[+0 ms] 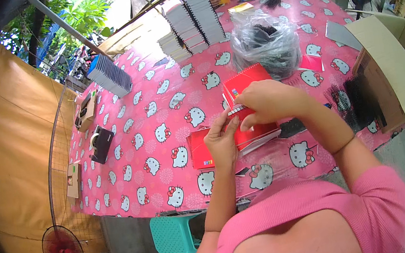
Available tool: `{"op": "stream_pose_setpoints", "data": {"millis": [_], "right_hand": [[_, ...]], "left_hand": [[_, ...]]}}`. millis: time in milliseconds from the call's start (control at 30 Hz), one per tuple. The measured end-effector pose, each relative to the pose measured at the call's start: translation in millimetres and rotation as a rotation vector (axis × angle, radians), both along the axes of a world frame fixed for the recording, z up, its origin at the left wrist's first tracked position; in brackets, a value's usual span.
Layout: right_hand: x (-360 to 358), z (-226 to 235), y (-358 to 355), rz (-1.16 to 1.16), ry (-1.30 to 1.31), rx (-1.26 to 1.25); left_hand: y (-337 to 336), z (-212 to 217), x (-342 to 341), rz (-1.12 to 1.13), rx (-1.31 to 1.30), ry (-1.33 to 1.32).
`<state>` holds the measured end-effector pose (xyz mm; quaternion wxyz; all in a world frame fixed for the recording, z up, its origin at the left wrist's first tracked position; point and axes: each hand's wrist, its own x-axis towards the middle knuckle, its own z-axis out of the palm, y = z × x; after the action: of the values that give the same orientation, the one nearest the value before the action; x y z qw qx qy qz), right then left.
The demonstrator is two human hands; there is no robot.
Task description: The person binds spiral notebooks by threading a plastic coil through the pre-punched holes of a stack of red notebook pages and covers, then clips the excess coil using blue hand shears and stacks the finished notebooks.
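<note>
Daylight, bright and even. Strongest light comes from the far side, beyond the table (161,132): the gap past its far edge is washed out nearly white. Shadows on the pink cloth are soft and short, lying close under the stacks. A clear plastic bag (263,44) on the table's far half shows small glare highlights. Heavy fisheye distortion: the table's edges bow, and a black vignette rings the frame. Centre of the table is reasonably sharp; detail softens toward the rim. One small blurred patch sits at the table's far edge.
</note>
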<state>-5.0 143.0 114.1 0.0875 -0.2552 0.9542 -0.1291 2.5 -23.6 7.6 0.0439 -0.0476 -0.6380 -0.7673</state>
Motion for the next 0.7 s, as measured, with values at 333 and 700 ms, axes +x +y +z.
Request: {"op": "stream_pose_setpoints", "data": {"millis": [333, 700], "right_hand": [[74, -40, 64, -0.567, 0.5, -0.888], [109, -204, 127, -0.628, 0.46, 0.006]], "left_hand": [[0, 13, -2, -0.119, 0.251, 0.011], [11, 14, 33, -0.152, -0.499, 0.513]]}}
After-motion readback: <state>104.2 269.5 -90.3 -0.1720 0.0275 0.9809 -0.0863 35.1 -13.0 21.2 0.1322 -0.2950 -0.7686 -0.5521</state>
